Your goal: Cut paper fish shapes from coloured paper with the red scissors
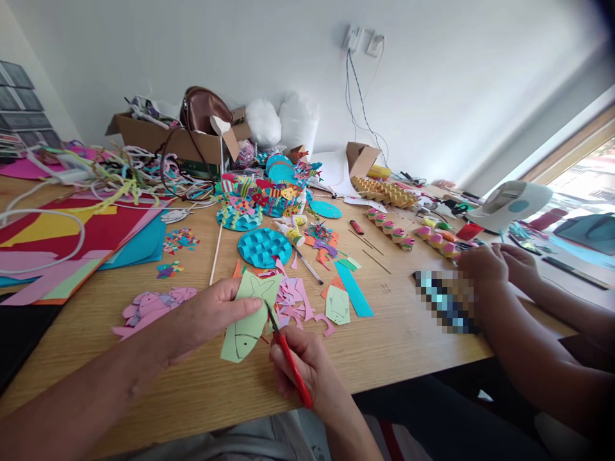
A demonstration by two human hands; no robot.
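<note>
My left hand [228, 307] pinches a light green sheet of paper [235, 336] that bears a fish outline in dark pen, with an eye and a gill line. In my right hand [305, 358] is a pair of scissors [291, 362] with red handles. Their dark blades meet the paper's right edge, close to my left thumb; how far they are apart cannot be made out. Pink paper scraps [300, 301] lie just behind the sheet. A second green piece with a drawn fish [337, 305] rests to the right. Left of my wrist is a heap of pink paper fish [151, 307].
Another person's hands [485, 266] are at the table's right side. A blue corrugated disc [264, 248], a pen [309, 266] and a blue paper strip [353, 288] lie ahead. Coloured sheets [96, 237] are stacked left; a cardboard box [168, 137] stands at the back.
</note>
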